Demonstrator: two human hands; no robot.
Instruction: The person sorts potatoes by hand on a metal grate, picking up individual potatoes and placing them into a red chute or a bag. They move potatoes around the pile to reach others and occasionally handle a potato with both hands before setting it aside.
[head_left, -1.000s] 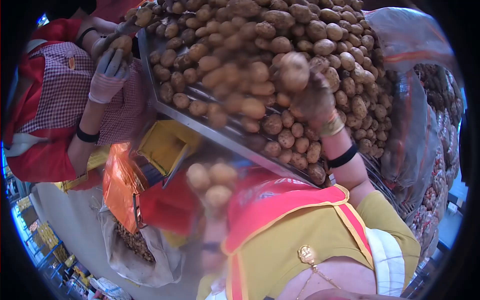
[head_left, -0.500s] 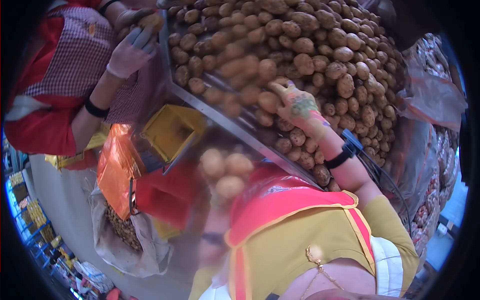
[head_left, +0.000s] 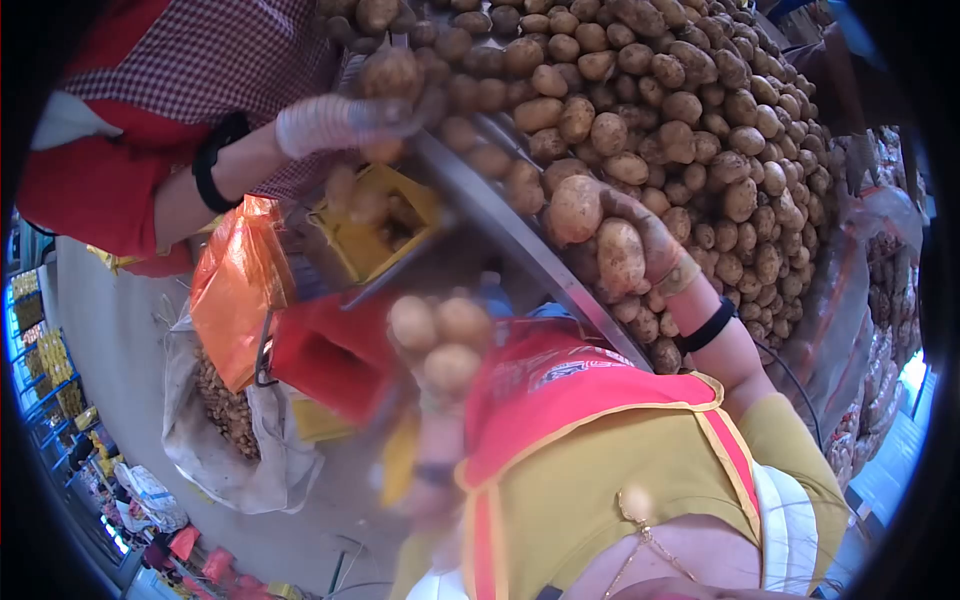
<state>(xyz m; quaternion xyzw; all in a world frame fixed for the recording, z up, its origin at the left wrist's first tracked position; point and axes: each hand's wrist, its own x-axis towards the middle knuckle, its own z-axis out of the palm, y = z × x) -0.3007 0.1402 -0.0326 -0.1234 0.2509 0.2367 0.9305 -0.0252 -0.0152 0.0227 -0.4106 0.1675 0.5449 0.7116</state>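
Observation:
My right hand [head_left: 652,238] is closed round potatoes at the front of the big pile [head_left: 690,130]. Two large ones show at its fingers, a round potato [head_left: 575,208] and a longer potato [head_left: 620,256]. Left of my red apron [head_left: 560,385], my left hand [head_left: 438,408] is blurred, with three potatoes [head_left: 452,368] bunched at it; its fingers are mostly hidden behind them. The metal edge [head_left: 530,240] of the sorting surface runs diagonally between my two hands.
Across the left side, a co-worker's gloved hand [head_left: 350,122] is near a large potato, above a yellow container [head_left: 365,265] holding potatoes. An orange bag [head_left: 238,290] and a white sack [head_left: 270,450] of small brown items stand below. Clear plastic [head_left: 835,300] hangs at right.
My right hand has turned and taken hold of potatoes from the pile. My left hand keeps its three. The co-worker's gloved hand has moved rightward, and potatoes now show in the yellow container.

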